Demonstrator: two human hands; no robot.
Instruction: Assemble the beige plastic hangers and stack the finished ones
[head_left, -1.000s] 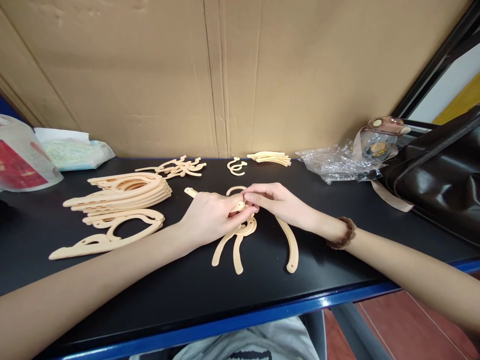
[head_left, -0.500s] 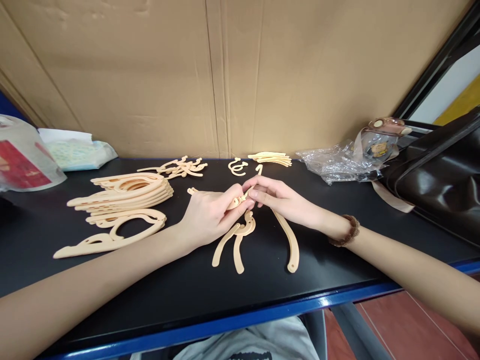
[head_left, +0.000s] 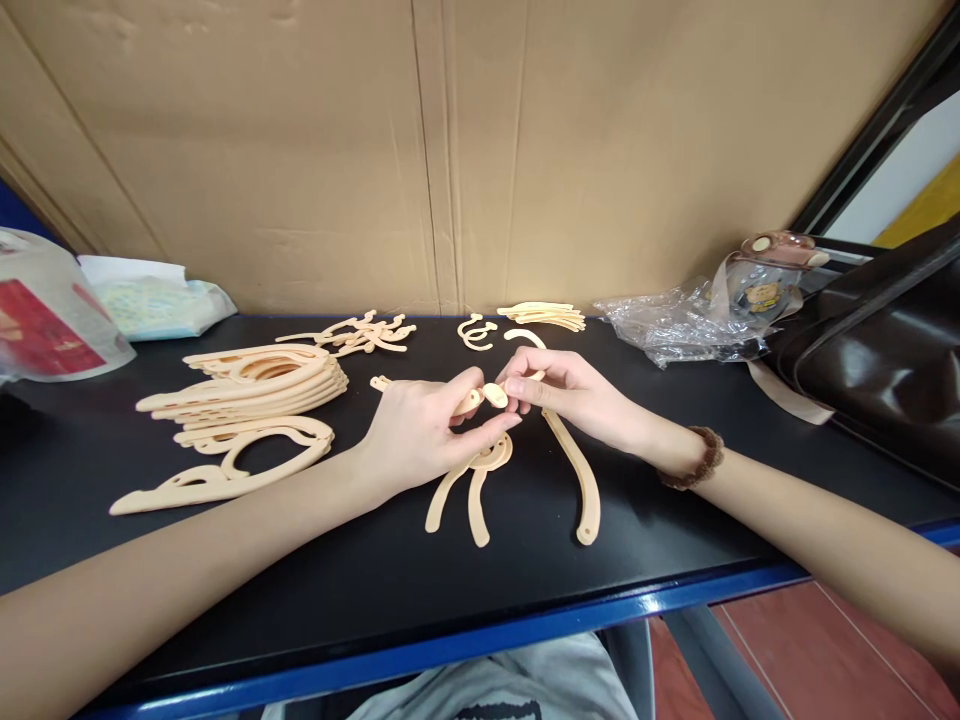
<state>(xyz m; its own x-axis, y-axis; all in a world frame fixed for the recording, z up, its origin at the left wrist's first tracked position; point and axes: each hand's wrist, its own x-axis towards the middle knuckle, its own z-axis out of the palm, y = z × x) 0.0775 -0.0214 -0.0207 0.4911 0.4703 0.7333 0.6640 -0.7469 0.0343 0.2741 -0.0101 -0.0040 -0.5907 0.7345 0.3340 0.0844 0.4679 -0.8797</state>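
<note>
My left hand [head_left: 420, 425] grips a beige plastic hanger arm; one holed end [head_left: 469, 402] shows past the thumb, the other behind the knuckles. Pinched in my right hand [head_left: 566, 390] is a curved beige hanger hook [head_left: 525, 338] with a round flat end [head_left: 495, 396], which sits close beside the arm's holed end. Whether the two touch, I cannot tell. Below the hands lies a round-centred hanger part [head_left: 491, 455] with two curved legs, partly covered by my left hand. A long curved hanger arm [head_left: 576, 480] lies under my right wrist side.
Stacked beige hangers [head_left: 255, 385] and one separate hanger [head_left: 232, 475] lie left on the black table [head_left: 337, 590]. Behind are loose hooks [head_left: 367, 333], two more hooks [head_left: 474, 332] and a pile of arms [head_left: 544, 316]. Clear plastic wrap [head_left: 667, 325] and a dark bag [head_left: 877, 350] stand right.
The hook in my right hand has turned, so its round end now faces up and its curve shows behind the fingers. My left thumb and fingers have spread slightly apart.
</note>
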